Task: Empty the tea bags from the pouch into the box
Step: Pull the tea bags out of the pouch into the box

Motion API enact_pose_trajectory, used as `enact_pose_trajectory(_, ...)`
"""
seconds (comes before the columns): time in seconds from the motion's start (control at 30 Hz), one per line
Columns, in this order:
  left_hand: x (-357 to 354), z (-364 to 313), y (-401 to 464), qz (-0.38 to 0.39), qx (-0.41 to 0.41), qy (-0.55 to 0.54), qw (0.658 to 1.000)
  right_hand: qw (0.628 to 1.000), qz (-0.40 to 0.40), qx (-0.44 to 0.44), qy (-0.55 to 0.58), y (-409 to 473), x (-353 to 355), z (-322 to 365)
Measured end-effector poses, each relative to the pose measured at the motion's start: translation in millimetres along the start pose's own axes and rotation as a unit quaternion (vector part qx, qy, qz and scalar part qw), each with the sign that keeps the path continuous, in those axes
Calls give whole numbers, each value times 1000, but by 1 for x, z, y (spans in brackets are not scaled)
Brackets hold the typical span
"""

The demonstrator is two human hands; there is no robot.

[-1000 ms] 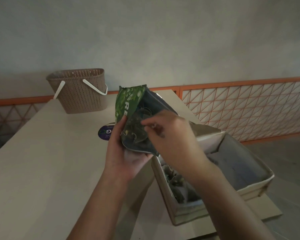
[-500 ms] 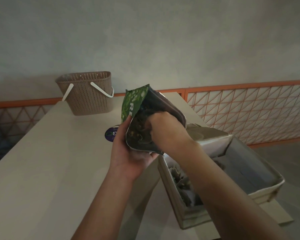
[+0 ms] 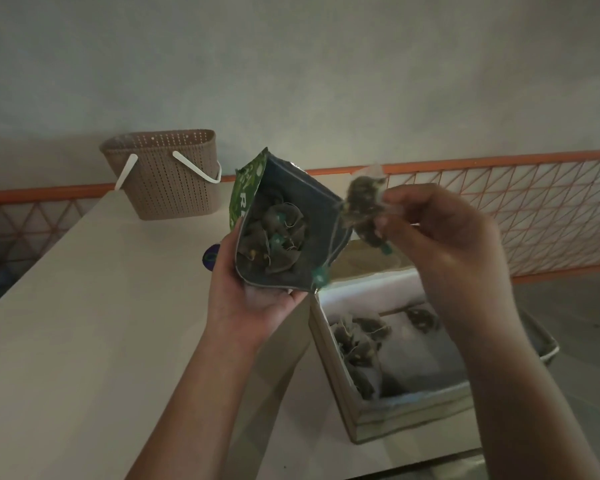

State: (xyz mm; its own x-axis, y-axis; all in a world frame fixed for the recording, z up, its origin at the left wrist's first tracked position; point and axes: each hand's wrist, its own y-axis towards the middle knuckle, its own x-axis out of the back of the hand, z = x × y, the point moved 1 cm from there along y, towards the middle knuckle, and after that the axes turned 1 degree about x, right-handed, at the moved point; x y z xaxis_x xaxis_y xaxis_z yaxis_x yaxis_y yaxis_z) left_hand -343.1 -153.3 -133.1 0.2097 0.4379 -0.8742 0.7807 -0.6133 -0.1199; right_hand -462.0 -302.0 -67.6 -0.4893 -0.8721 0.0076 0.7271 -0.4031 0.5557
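Left hand grips the pouch from below, thumb up its left face and fingers curled under the base. The pouch is held in the air above the table, near its right edge. Its long axis runs from the base in the palm up and away to the far top corner; the open mouth faces the camera and slightly right, with tea bags visible inside (dim light, count not determinable).

Right hand is raised just right of the pouch mouth, fingers and thumb pinching a clump of bags. The clump is blurred. Strings run from it back to the pouch rim, and a green tag hangs at the lower right corner of the mouth.

The box sits at the right edge of the table, below the right forearm, open at the top. Several bags lie in its near-left part, one more further back.

A basket with white handles stands at the far left corner of the table. Behind the table runs an orange lattice rail.
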Motion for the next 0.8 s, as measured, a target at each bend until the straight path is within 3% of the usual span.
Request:
enact_pose_trajectory(0.13, 0, 2, 1, 8, -7, 8, 1000, 999, -43, -3, 28, -12, 16, 3)
enact_pose_trajectory(0.33, 0, 4, 0, 11, 9, 13, 1000, 972, 71, -136, -175, -25, 18, -36)
enact_pose_trajectory(0.5, -2, 5, -2, 15, 13, 16, 1000, 936, 104, -138, -308, -32, 18, -57)
enact_pose_trajectory(0.8, 1, 5, -1, 9, 18, 37, 999, 954, 42, -126, -268, -35, 12, -53)
